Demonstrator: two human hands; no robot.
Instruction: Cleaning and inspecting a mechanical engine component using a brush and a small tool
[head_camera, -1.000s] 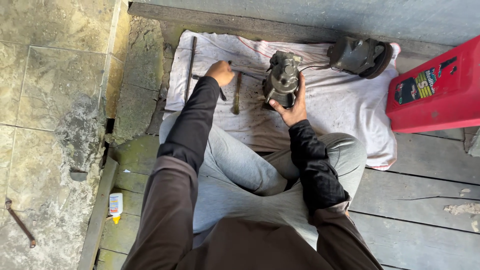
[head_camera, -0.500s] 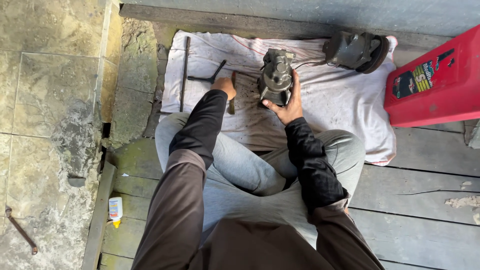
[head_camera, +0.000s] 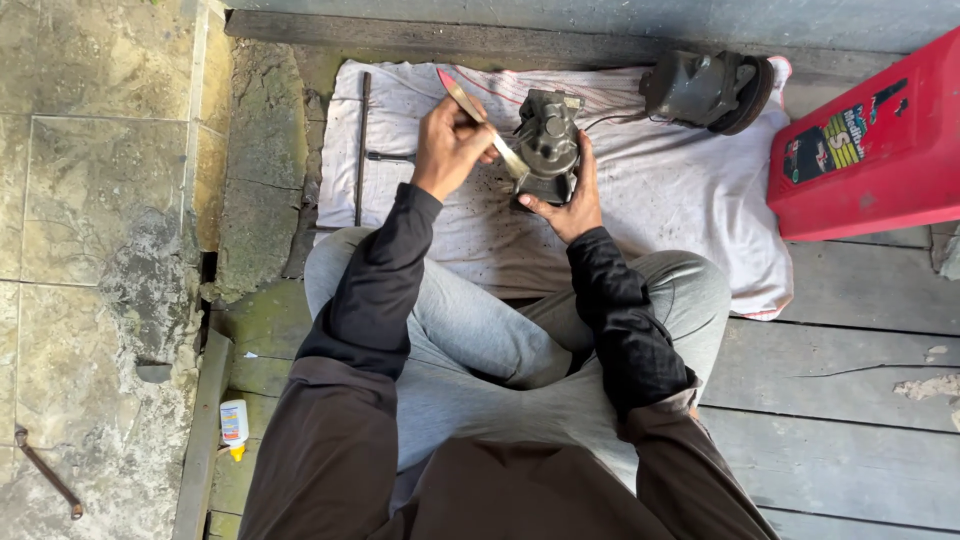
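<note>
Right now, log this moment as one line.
left hand: holds flat tool against engine part | right hand: grips engine part | under: white cloth

A single head-worn camera looks steeply down, close over the seated person's lap.

Matt grey metal part (head_camera: 546, 146) on stained white cloth (head_camera: 660, 200).

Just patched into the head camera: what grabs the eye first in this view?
Dead centre, the right hand steadies a grimy grey metal engine part on a stained white cloth, while the left hand works a brush with a red-tipped handle against it. Next is the bright red plastic container at the right edge, lying on the grey wooden boards.
</note>
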